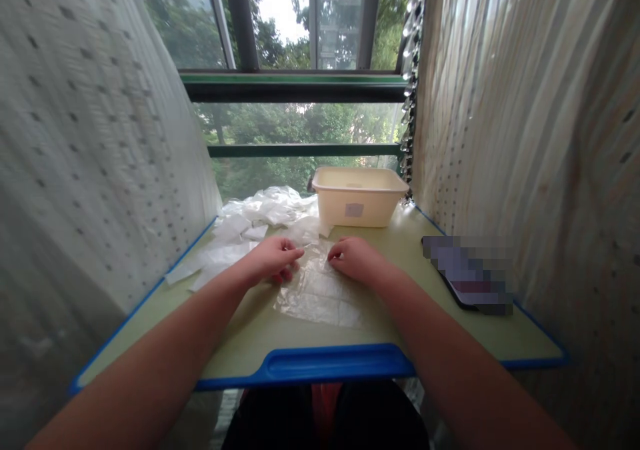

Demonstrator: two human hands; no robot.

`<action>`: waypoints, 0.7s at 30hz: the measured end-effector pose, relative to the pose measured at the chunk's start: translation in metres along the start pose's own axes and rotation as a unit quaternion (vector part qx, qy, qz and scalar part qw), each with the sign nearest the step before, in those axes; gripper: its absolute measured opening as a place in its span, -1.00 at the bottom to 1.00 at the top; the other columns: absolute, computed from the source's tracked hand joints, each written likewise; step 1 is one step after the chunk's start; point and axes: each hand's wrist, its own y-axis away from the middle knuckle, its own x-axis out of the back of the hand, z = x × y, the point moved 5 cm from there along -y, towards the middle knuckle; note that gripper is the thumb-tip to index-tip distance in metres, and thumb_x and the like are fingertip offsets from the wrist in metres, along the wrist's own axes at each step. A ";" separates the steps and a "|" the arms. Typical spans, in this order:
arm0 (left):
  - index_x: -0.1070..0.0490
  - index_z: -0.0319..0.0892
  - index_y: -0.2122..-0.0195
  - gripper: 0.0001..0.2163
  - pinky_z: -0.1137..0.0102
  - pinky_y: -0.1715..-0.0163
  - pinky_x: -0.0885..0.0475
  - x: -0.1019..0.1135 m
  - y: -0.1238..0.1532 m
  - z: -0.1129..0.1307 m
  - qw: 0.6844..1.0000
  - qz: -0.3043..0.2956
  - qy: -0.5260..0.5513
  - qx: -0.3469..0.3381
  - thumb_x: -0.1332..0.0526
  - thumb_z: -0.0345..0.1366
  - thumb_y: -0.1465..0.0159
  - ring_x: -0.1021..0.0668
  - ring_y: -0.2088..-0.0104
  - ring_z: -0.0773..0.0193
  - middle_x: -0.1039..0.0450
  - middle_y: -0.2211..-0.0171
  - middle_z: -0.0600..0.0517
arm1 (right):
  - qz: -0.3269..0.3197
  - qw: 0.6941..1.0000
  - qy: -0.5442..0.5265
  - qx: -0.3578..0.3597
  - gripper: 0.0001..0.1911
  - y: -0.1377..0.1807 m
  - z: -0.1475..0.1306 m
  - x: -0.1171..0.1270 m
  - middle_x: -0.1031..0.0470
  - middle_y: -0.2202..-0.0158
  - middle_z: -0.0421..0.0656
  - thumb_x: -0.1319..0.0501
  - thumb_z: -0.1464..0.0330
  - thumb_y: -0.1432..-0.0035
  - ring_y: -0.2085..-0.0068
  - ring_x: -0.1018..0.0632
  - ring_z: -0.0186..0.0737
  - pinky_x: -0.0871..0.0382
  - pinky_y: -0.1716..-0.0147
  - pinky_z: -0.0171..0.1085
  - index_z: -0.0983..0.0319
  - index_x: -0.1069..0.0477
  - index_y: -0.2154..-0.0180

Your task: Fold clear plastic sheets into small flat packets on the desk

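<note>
A clear, crinkled plastic bag (323,293) lies flat on the pale green table in front of me. At its upper left edge is my left hand (275,260), its fingers curled and the thumb close to the index finger, closed on the film. My right hand (357,258) bends its fingers down at the upper right edge, thumb and fingertips pinching the plastic. Between the two hands the film stretches a little, with faint creases across it. Exactly where the fingertips grip is partly hidden.
Behind my left hand spreads a heap of clear and white plastic bags (275,207). A cream plastic bin (355,200) stands at the back by the window. On the right lies a blurred phone (467,277). The table (240,343) has a blue rim; curtains (500,103) hang at both sides.
</note>
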 end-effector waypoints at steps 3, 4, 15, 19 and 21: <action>-0.29 -0.22 0.35 -0.70 0.51 0.69 -0.32 0.004 0.001 0.002 1.000 0.011 0.000 -0.005 -0.11 -0.05 -0.11 -0.49 0.62 0.35 -0.48 0.41 -0.05 | -0.005 1.000 -0.015 -0.002 -0.80 -0.001 0.000 -0.001 -0.49 0.35 -0.15 -0.13 0.37 -0.01 0.34 -0.45 -0.28 -0.24 0.31 -0.38 0.18 -0.54 0.36; -0.30 -0.22 0.36 -0.72 0.52 0.68 -0.33 0.006 0.001 0.002 1.000 0.014 -0.008 -0.011 -0.13 -0.08 -0.11 -0.49 0.61 0.35 -0.49 0.41 -0.04 | -0.007 1.000 -0.021 -0.004 -0.80 -0.001 0.001 -0.001 -0.50 0.35 -0.16 -0.14 0.38 0.00 0.34 -0.45 -0.28 -0.25 0.31 -0.38 0.18 -0.54 0.36; -0.38 -0.23 0.34 -0.77 0.48 0.66 -0.34 0.024 0.002 0.004 0.985 0.063 -0.156 -0.043 -0.11 -0.18 -0.07 -0.53 0.54 0.26 -0.50 0.45 -0.04 | -0.032 0.998 -0.052 -0.023 -0.82 -0.002 0.005 -0.001 -0.52 0.36 -0.17 -0.17 0.37 0.01 0.34 -0.47 -0.28 -0.25 0.35 -0.39 0.19 -0.53 0.35; -0.45 -0.16 0.31 -0.72 0.41 0.42 -0.35 0.026 0.011 0.021 0.937 0.143 -0.282 -0.148 -0.05 -0.14 -0.12 -0.52 0.44 0.24 -0.51 0.40 -0.01 | -0.029 0.998 -0.050 -0.018 -0.82 -0.001 0.005 0.000 -0.52 0.36 -0.17 -0.17 0.37 0.01 0.35 -0.47 -0.29 -0.25 0.36 -0.39 0.19 -0.53 0.35; -0.48 -0.13 0.32 -0.71 0.40 0.37 -0.32 0.022 0.018 0.029 0.911 0.160 -0.327 -0.192 -0.02 -0.13 -0.15 -0.51 0.37 0.21 -0.52 0.38 0.00 | -0.026 0.998 -0.051 -0.016 -0.82 0.000 0.005 0.000 -0.52 0.36 -0.17 -0.17 0.38 0.01 0.35 -0.47 -0.29 -0.25 0.35 -0.39 0.19 -0.53 0.35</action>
